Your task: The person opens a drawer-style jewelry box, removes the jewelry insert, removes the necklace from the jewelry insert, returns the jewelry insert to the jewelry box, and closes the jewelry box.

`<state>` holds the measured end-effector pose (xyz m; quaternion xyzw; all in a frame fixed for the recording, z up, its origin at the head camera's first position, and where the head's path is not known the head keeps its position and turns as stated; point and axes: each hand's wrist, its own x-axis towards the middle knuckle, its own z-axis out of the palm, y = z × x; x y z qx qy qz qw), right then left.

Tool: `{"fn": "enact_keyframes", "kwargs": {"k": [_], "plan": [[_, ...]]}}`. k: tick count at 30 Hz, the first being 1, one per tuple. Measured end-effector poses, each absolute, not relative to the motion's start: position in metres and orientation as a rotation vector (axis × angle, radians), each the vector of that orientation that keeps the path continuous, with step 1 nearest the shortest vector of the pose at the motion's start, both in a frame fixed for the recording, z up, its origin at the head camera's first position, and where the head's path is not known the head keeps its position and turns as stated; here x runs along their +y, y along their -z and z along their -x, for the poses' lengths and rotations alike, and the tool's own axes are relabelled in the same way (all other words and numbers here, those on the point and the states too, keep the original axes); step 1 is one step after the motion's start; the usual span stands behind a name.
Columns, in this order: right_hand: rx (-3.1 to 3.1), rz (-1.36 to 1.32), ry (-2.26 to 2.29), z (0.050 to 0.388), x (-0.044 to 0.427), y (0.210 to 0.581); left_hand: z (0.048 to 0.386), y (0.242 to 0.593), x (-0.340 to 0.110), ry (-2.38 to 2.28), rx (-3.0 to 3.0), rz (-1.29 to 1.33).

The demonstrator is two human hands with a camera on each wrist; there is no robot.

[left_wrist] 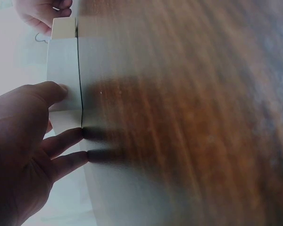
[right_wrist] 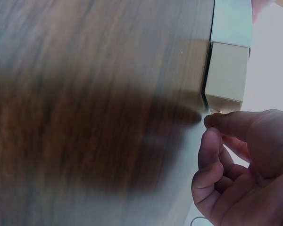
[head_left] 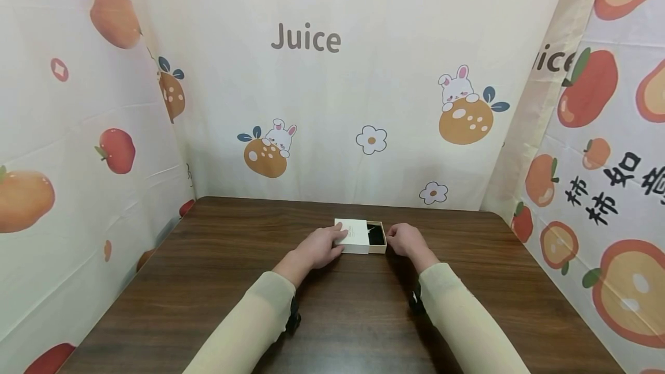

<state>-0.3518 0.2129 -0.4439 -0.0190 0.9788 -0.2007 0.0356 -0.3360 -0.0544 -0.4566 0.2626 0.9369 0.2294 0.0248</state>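
A small white drawer-style jewelry box (head_left: 356, 238) lies on the table, its cream inner drawer (head_left: 384, 241) partly out to the right. Black lining (head_left: 376, 238) shows inside the drawer, with a thin silvery piece on it, too small to tell. My left hand (head_left: 318, 249) grips the white sleeve (left_wrist: 65, 70) from the left, thumb on its near side. At the drawer's right end, my right hand (head_left: 407, 239) has thumb and index finger pinched together, other fingers curled. In the right wrist view, these fingertips meet the drawer's end (right_wrist: 225, 104); a pull tab there is mostly hidden.
The dark wood table (head_left: 208, 305) carries the box near its far edge. A fruit-printed curtain (head_left: 332, 91) stands behind the table and along both sides. Dark wrist straps (head_left: 293, 315) show at both sleeve cuffs.
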Motion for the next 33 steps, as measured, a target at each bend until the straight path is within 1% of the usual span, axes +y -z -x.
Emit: {"fn": "enact_keyframes", "kwargs": {"k": [33], "plan": [[3.009,0.078,0.593,0.3531,0.221,0.447,0.3359,0.4584,-0.0555,-0.724,2.897,-0.813]]}}
